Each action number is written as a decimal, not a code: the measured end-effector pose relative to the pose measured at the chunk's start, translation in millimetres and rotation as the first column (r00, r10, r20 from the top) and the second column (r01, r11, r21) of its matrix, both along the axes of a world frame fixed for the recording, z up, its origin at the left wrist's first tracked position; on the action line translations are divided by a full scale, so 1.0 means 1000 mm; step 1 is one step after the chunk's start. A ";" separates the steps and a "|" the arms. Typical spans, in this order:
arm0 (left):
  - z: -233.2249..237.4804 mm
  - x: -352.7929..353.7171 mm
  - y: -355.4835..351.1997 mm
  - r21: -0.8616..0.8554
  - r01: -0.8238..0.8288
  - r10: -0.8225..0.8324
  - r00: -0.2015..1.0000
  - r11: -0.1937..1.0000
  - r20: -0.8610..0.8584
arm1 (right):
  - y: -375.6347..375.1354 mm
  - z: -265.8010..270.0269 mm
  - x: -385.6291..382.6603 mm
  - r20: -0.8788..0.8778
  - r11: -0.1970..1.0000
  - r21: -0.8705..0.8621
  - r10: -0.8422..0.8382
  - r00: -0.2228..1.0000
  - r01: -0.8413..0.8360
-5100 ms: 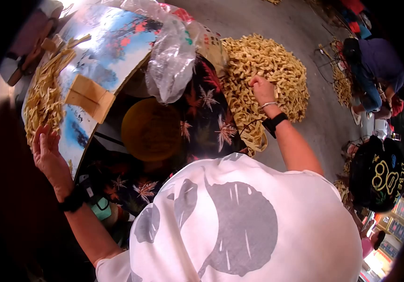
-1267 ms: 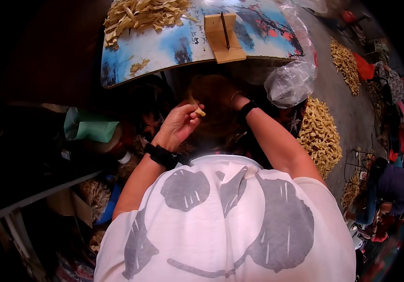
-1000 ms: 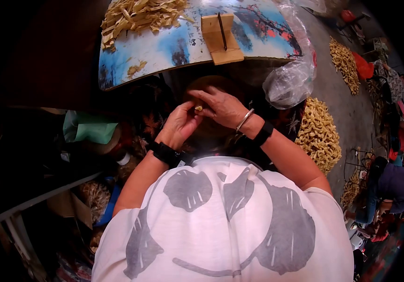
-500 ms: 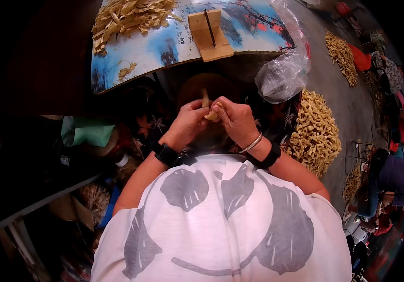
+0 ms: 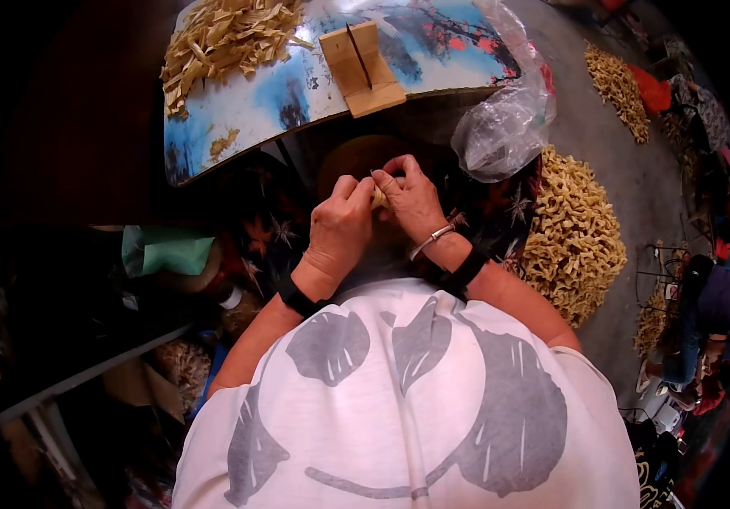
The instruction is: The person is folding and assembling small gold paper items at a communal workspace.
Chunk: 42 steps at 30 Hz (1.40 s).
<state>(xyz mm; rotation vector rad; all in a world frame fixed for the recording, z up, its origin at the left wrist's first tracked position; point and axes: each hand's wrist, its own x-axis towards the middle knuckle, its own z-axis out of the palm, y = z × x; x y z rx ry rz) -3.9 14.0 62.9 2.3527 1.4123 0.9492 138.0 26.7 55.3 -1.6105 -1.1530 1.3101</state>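
My left hand (image 5: 339, 222) and my right hand (image 5: 416, 204) meet above my lap, fingers bent and pinching. Between their fingertips shows a small pale-yellow folded strip (image 5: 379, 198), mostly covered by the fingers. Both hands appear to grip it. On the table ahead lies a heap of similar flat, pale-yellow strips (image 5: 233, 38). To my right rises a big pile of small knotted yellow pieces (image 5: 575, 242).
A painted tabletop (image 5: 263, 106) carries a wooden stand with a thin dark upright piece (image 5: 360, 72). Clear plastic (image 5: 500, 136) hangs off its right corner. Another yellow pile (image 5: 618, 89) lies on the floor. Someone in dark clothing (image 5: 725, 305) is at far right. Green plastic (image 5: 168, 253) sits left.
My left hand has rolled over, its back now facing up, and my right fingers have shifted forward. The strip's end that stuck up between the hands is now tucked among the fingers.
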 end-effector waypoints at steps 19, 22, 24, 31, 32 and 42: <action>0.004 0.006 0.004 -0.067 0.024 -0.005 0.961 0.997 0.278 | -0.015 -0.011 0.008 0.205 0.884 0.453 0.020 0.979 -0.112; 0.000 0.002 0.005 -0.100 0.010 0.017 0.962 0.995 0.272 | -0.011 -0.013 0.012 -0.006 0.925 0.372 0.086 0.996 -0.078; -0.008 0.001 0.005 -0.246 0.011 0.082 0.928 0.969 0.363 | -0.009 -0.007 0.016 -0.352 0.976 0.196 0.162 0.922 -0.097; -0.004 -0.004 0.009 -0.649 0.141 0.376 0.717 0.747 0.588 | -0.004 0.000 0.025 -0.674 0.972 -0.084 0.108 0.731 -0.221; -0.002 -0.004 0.008 -0.664 0.190 0.403 0.666 0.723 0.628 | -0.003 -0.002 0.024 -0.609 0.984 -0.030 0.120 0.784 -0.175; 0.005 -0.022 0.018 -0.369 0.011 0.202 0.822 0.929 0.532 | -0.012 0.025 0.021 -0.027 0.937 0.317 0.166 0.986 -0.149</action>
